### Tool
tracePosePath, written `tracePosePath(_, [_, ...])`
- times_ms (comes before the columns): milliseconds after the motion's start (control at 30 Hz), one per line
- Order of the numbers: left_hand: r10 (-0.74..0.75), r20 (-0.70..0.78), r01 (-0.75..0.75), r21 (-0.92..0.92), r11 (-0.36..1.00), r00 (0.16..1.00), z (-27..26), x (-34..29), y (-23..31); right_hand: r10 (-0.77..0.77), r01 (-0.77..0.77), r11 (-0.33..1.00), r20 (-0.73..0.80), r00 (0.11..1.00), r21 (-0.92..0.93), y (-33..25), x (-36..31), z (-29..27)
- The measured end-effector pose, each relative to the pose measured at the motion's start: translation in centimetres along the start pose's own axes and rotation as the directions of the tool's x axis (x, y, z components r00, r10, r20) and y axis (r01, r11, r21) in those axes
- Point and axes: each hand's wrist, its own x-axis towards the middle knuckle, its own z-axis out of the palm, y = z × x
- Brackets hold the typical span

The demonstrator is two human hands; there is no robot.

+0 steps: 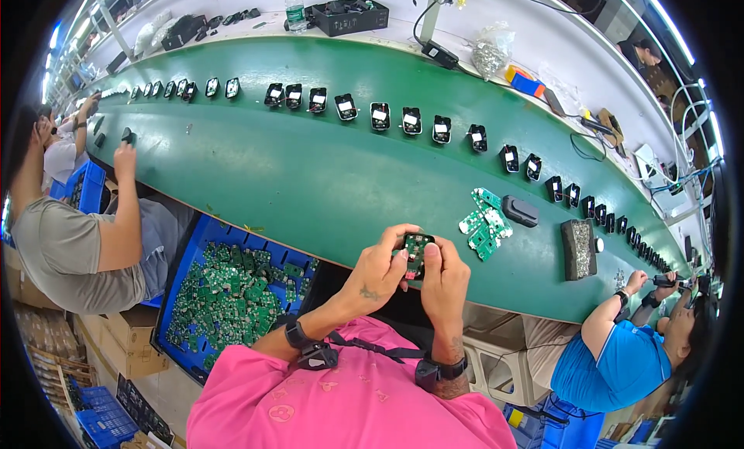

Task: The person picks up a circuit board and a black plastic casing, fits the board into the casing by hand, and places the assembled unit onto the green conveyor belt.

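Here, green bench (310, 170), blue crate (194, 251) left, device (417, 258) held near edge.

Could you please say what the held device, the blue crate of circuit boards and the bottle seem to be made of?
Held device: probably black plastic outside, given its smooth edge.
Blue crate: likely matte plastic, being uniformly coloured.
Bottle: apparently glossy clear plastic, being see-through; glass possible.
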Motion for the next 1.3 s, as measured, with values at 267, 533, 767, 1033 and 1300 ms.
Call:
tracePosePath(267, [0.194, -0.076, -0.174, 0.213, 0.961, 0.978, 1.6, 0.0, 0.3, -0.041, 0.045, 0.998, -0.068, 0.997, 0.052, -0.8, -0.3, 1.0])
tracePosePath(533, [0.247, -0.087, -0.214, 0.281, 0.936, 0.965, 0.5, 2.2, -1.6, -0.080, 0.078, 0.997, -0.123, 0.989, -0.016, 2.3, 1.3, 3.4])
tracePosePath(767, [-0.472, 0.201, 0.508, -0.460, 0.728, 0.858, -3.1, 5.7, -2.9, 0.163, -0.216, 0.944, 0.217, 0.962, 0.249, 2.8, 4.3, 2.7])
tracePosePath(1033, [-0.462, 0.254, 0.525, -0.492, 0.694, 0.850, -4.2, 6.9, -2.2, 0.342, -0.403, 0.902, 0.312, 0.887, 0.157, 1.9, 6.2, 2.9])
tracePosePath(1300, [-0.330, 0.078, 0.331, -0.423, 0.843, 0.941, -8.8, 7.8, -3.8, 0.112, -0.118, 0.992, 0.113, 0.987, 0.042, 2.2, 5.4, 7.6])
